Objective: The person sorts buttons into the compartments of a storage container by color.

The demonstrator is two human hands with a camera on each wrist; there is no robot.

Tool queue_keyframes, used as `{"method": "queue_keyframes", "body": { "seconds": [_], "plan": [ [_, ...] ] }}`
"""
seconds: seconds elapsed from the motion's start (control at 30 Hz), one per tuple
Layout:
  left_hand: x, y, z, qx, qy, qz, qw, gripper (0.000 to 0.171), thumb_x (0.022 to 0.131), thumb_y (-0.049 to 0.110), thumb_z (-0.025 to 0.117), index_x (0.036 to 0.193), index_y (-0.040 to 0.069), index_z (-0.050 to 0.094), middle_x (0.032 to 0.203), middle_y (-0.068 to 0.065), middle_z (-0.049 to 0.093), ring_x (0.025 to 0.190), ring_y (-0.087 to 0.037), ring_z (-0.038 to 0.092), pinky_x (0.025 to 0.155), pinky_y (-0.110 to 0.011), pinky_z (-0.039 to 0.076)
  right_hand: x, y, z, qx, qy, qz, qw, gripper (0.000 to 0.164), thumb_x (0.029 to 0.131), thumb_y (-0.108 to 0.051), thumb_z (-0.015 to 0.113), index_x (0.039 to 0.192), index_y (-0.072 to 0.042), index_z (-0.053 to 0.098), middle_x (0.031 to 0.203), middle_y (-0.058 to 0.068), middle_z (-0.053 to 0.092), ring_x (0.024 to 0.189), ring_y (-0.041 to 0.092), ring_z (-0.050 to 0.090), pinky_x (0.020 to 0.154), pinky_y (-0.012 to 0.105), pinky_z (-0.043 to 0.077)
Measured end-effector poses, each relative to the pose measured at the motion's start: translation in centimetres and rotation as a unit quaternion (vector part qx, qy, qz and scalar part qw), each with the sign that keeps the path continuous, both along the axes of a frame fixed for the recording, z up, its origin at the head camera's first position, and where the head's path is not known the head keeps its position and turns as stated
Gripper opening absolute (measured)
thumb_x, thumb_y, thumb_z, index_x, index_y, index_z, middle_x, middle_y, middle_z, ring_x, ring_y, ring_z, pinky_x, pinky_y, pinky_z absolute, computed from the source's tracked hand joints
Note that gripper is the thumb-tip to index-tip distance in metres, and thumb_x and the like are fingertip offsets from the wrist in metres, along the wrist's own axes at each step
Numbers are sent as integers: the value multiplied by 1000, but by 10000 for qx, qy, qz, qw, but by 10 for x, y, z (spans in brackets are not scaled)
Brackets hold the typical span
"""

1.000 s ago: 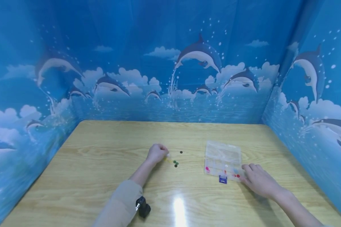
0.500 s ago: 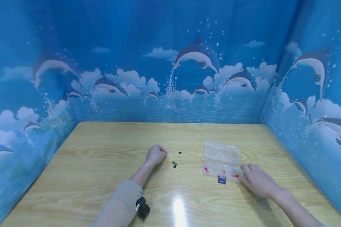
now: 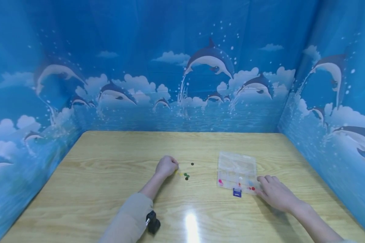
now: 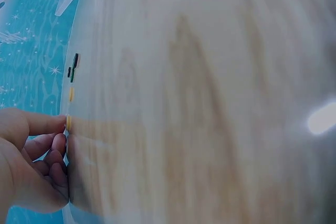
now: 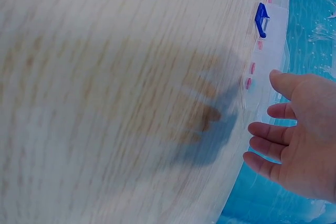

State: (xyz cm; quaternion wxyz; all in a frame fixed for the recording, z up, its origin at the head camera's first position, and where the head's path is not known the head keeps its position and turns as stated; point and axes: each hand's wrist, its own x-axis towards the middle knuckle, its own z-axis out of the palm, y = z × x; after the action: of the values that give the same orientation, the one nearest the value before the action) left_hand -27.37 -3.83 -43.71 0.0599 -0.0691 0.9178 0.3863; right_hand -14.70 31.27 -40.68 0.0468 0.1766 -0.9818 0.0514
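My left hand [image 3: 167,166] rests low over the table beside small yellow discs [image 4: 71,94]. In the left wrist view one finger reaches a yellow disc [image 4: 69,123] at its tip, with the other fingers curled; whether it is pinched cannot be made out. Right of it lie green discs [image 3: 186,175] and dark discs [image 3: 192,164]. My right hand [image 3: 275,192] is at the right edge of a clear plastic compartment box [image 3: 237,163], fingers loosely spread, thumb near the box. The box's lid is raised; pink and red discs [image 3: 252,188] lie in its front compartments.
A blue latch [image 3: 237,192] sticks out from the front edge of the box. The wooden table [image 3: 115,148] is bounded by a dolphin-printed curtain [image 3: 134,114] behind and at both sides. A black device [image 3: 153,222] is strapped on my left sleeve.
The head view has shifted slightly. My left hand stays by the yellow discs with little visible movement, and my right hand keeps its place at the box.
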Motion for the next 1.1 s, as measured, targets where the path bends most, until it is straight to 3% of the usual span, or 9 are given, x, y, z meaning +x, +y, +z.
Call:
{"method": "queue_keyframes", "body": {
  "seconds": [0.17, 0.6, 0.9, 1.1],
  "plan": [
    [-1, 2, -1, -31, -106, 95, 9999, 3, 77, 5, 67, 79, 8, 66, 74, -3, 58, 67, -18, 54, 52, -23, 39, 1, -1, 1, 13, -6, -33, 10000, 42, 85, -20, 65, 113, 8, 52, 103, 21, 57, 96, 37, 53, 82, 50, 44],
    [-3, -1, 2, -227, -67, -103, 9997, 7, 79, 11, 68, 74, 9, 63, 73, -3, 57, 66, -18, 52, 61, -29, 43, 0, -1, 3, 16, 1, -55, 10000, 42, 84, -20, 67, 113, 8, 53, 103, 21, 57, 96, 37, 54, 82, 50, 45],
    [1, -3, 0, -54, 18, -152, 9999, 7, 82, 12, 65, 78, 6, 65, 75, -4, 57, 67, -18, 52, 56, -26, 39, 1, -1, -2, 30, 14, -56, 10000, 41, 85, -20, 66, 112, 8, 53, 102, 20, 57, 96, 37, 54, 82, 50, 44],
    [0, -3, 2, 296, -151, -78, 9994, 7, 84, 11, 63, 82, 5, 63, 74, -6, 54, 64, -18, 49, 48, -22, 35, 1, -1, -3, 50, 72, -63, 9999, 40, 85, -19, 66, 112, 7, 53, 102, 20, 57, 95, 38, 54, 82, 51, 44]
  ]
}}
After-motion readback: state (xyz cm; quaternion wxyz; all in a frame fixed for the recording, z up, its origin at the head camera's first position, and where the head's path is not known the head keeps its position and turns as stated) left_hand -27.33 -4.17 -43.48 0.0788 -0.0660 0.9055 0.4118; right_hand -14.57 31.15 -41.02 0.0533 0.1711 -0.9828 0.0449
